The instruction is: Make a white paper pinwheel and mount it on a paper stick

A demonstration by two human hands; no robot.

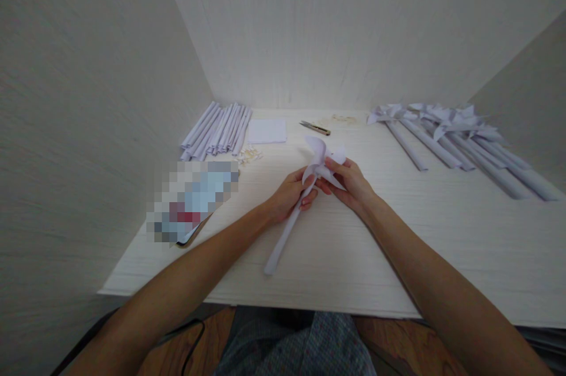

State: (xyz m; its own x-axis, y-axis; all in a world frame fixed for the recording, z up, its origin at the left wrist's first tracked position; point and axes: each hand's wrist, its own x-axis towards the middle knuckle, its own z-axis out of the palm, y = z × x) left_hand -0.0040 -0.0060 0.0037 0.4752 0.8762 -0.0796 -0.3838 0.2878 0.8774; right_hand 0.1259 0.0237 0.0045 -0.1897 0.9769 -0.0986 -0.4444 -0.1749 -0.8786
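A white paper pinwheel (316,152) with a rolled paper stick (282,245) is held above the table in front of me. My left hand (295,194) is closed round the top of the stick, just below the blades. With its fingertips, my right hand (347,180) pinches the pinwheel's blades from the right side. The stick slants down toward me, its lower end free. Fingers and folded paper hide the point where blades and stick meet.
Rolled paper sticks (221,128) lie at the back left beside white paper sheets (267,131). Small scissors (315,128) and tiny yellowish pieces (250,156) are near them. A blurred phone (198,202) lies left. Several finished-looking pinwheels (460,128) are piled right. Walls enclose the table (354,264).
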